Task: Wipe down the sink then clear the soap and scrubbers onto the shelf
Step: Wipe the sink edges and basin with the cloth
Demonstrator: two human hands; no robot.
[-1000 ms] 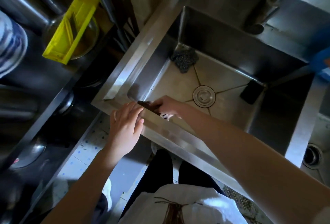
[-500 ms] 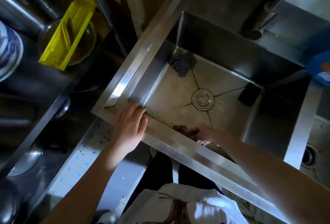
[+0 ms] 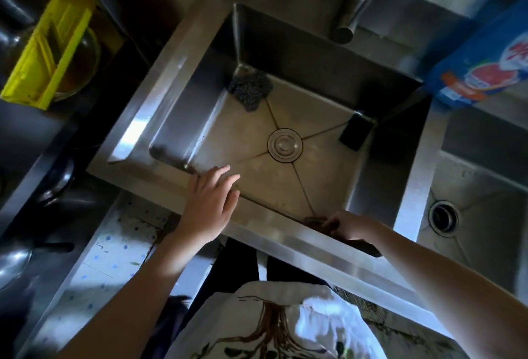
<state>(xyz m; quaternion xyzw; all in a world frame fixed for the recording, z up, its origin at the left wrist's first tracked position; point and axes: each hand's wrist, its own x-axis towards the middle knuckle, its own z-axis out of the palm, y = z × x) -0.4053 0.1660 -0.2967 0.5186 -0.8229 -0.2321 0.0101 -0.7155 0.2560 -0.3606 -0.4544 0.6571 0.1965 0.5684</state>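
We find the left hand [image 3: 210, 204] open, flat on the sink [image 3: 288, 240] front rim; the right hand [image 3: 350, 225] grips a dark cloth [image 3: 315, 221] against the near inner wall.

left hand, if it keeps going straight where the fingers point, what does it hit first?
Probably the bare sink floor, then the drain cover. The left hand points up-right over the front rim; its height above the floor is unclear.

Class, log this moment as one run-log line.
phase: wiping sink | right hand: dark cloth on near inner wall | left hand: flat on near rim | steel scrubber, black sponge: in basin
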